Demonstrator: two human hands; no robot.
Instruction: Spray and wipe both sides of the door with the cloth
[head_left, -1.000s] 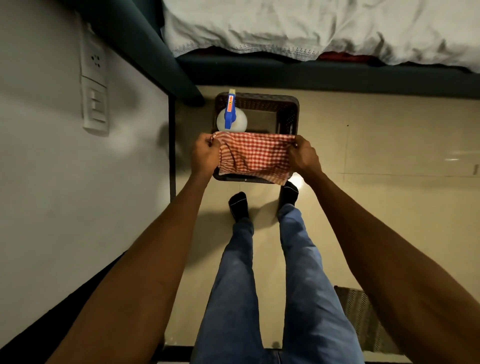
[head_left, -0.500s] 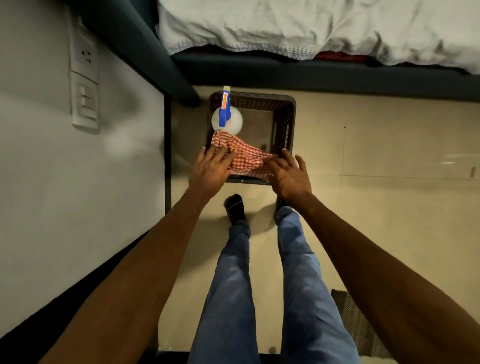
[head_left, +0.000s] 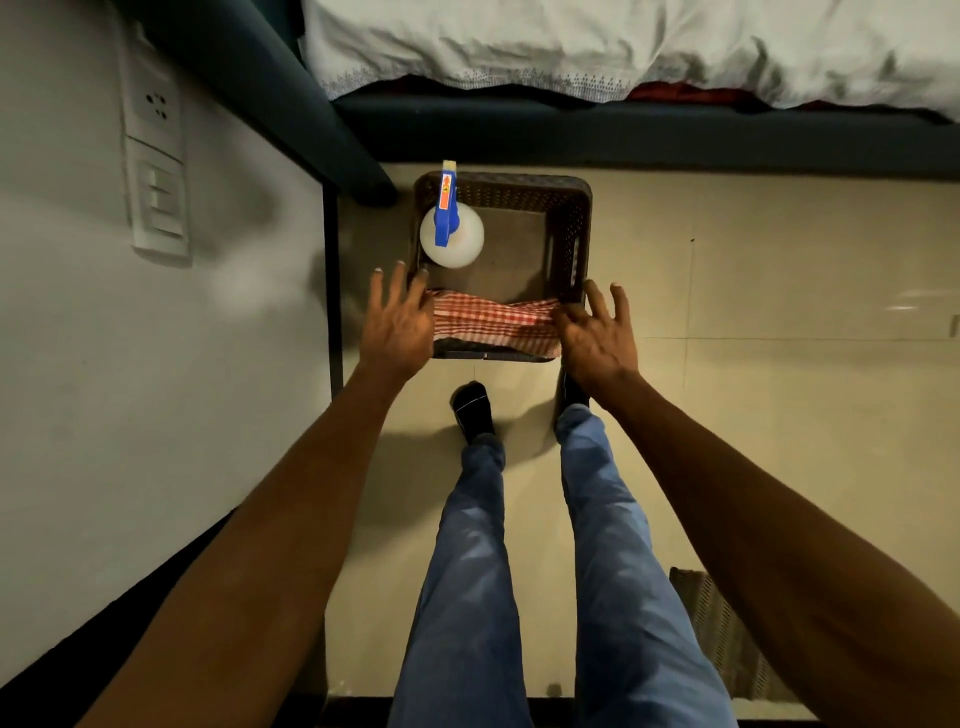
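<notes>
Your left hand (head_left: 397, 325) and right hand (head_left: 597, 332), both splayed wide and holding nothing, flank the red checked cloth (head_left: 493, 322) draped over the near rim of the brown basket (head_left: 571, 228) at frame centre. Pinch the cloth by one corner (it will likely bunch otherwise). Count one cloth, one spray bottle (head_left: 451, 234), upright in the basket's upper-left corner, and one basket.

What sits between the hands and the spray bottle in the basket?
Nothing visible. The spray bottle stands exposed in the basket, just beyond the left hand; the checked cloth lies nearer, between both hands.
</notes>
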